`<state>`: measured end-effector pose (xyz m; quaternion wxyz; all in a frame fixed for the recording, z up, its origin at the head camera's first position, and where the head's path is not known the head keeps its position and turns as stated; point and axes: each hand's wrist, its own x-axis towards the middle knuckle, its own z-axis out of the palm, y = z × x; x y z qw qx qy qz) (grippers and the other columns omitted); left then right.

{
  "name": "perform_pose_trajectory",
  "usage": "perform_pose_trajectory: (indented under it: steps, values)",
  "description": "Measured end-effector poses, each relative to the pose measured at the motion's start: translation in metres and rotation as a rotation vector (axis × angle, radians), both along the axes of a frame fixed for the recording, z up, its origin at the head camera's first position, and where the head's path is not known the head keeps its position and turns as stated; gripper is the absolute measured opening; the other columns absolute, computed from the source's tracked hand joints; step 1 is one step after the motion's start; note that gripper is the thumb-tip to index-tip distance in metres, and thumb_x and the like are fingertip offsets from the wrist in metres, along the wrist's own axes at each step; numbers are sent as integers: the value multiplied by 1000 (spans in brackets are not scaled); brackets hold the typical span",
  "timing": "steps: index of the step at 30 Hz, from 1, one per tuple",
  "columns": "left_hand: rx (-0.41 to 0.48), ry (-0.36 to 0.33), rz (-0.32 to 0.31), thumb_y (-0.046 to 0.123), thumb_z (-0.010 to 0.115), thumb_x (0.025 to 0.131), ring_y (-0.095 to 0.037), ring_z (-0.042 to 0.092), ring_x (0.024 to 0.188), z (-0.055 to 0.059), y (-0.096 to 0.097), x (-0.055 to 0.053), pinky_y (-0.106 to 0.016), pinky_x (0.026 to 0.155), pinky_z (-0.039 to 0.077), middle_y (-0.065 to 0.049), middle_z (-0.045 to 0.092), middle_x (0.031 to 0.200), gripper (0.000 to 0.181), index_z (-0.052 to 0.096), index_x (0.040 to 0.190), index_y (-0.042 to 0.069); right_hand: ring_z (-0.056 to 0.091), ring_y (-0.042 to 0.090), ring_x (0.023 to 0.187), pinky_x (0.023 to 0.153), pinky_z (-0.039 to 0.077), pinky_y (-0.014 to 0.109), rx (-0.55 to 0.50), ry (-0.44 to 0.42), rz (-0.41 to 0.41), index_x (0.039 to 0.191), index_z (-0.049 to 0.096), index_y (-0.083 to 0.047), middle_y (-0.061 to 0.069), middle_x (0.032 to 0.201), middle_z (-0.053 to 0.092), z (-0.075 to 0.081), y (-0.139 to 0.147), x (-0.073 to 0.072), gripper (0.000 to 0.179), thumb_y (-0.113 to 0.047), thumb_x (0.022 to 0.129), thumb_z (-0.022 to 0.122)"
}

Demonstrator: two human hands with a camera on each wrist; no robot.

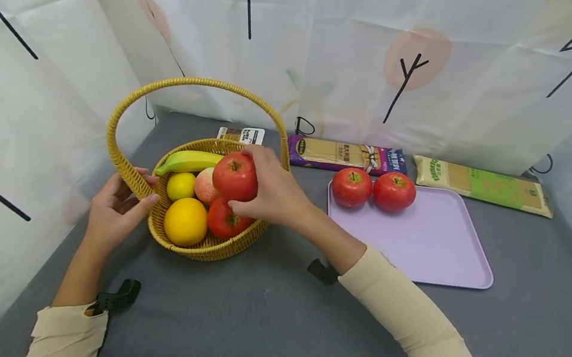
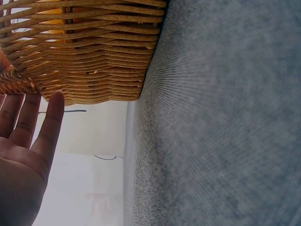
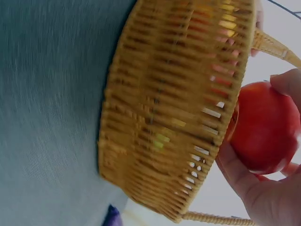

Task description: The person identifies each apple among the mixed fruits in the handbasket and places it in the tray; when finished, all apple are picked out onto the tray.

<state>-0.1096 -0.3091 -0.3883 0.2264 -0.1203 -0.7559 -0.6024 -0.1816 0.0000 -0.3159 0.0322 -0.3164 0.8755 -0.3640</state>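
Observation:
A yellow woven basket (image 1: 224, 252) with a tall arched handle (image 1: 202, 82) stands on the table. At its left side my left hand (image 1: 116, 207) holds the foot of the handle between thumb and fingers; in the left wrist view several fingers (image 2: 46, 134) lie along the wickerwork. My right hand (image 1: 278, 192) grips a red tomato (image 1: 235, 176) over the basket's right part, thumb and fingers around it in the right wrist view. Inside the basket are a banana (image 1: 189, 163), a lemon (image 1: 180, 187), a peach (image 1: 205, 186), an orange (image 1: 185, 222) and another tomato (image 1: 226, 220).
Right of the basket lies a lilac tray (image 1: 418, 244) with two tomatoes (image 1: 352, 187) at its back left. Behind it are a purple pasta packet (image 1: 345, 156) and a green-labelled packet (image 1: 486, 185). A small labelled packet (image 1: 241, 135) lies behind the basket. Printed curtains surround the grey table (image 1: 256, 325).

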Motion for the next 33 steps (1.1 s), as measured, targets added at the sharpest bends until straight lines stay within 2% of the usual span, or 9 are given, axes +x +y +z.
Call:
perform_pose_trajectory:
  steps: [6,11,17,24,30,33]
  values:
    - [-13,-19,20,-15,67,86,-5,70,107,1,1,1,-10,89,56,4,73,115,48,58,131,-4,54,22,124,101,58,41,-209,-97,9,146,32,-11,8,143,45,-7,15,12,87,-22,76,84]
    - [-26,-24,24,-14,67,86,-5,70,107,2,2,1,-10,90,56,4,72,116,48,56,132,-6,53,24,127,105,56,45,-293,-89,-25,143,31,-10,10,142,46,-9,31,20,87,-19,76,85]
    - [-21,-35,33,-14,67,86,-5,69,108,2,2,1,-11,91,56,4,72,116,48,54,132,-10,50,23,132,106,55,48,-302,-42,-102,143,30,-12,9,143,45,-8,55,22,88,-19,75,86]
    - [-38,-45,51,-13,67,87,-5,69,108,2,2,1,-10,92,55,5,72,116,47,58,132,-2,47,26,136,107,54,53,-297,-36,-200,144,28,-11,10,147,44,-4,87,22,92,-18,74,87]
    - [-15,-28,26,-14,67,86,-6,69,108,1,2,1,-11,92,55,4,72,116,48,59,131,0,44,27,138,104,55,56,-317,0,-295,144,27,-11,10,149,42,-2,116,18,95,-15,73,89]
    - [-4,-17,15,-15,66,86,-6,69,108,0,1,1,-11,92,55,3,72,116,48,59,131,1,42,28,139,105,54,58,-329,-14,-365,145,25,-11,12,149,39,-2,130,16,94,-14,74,88]
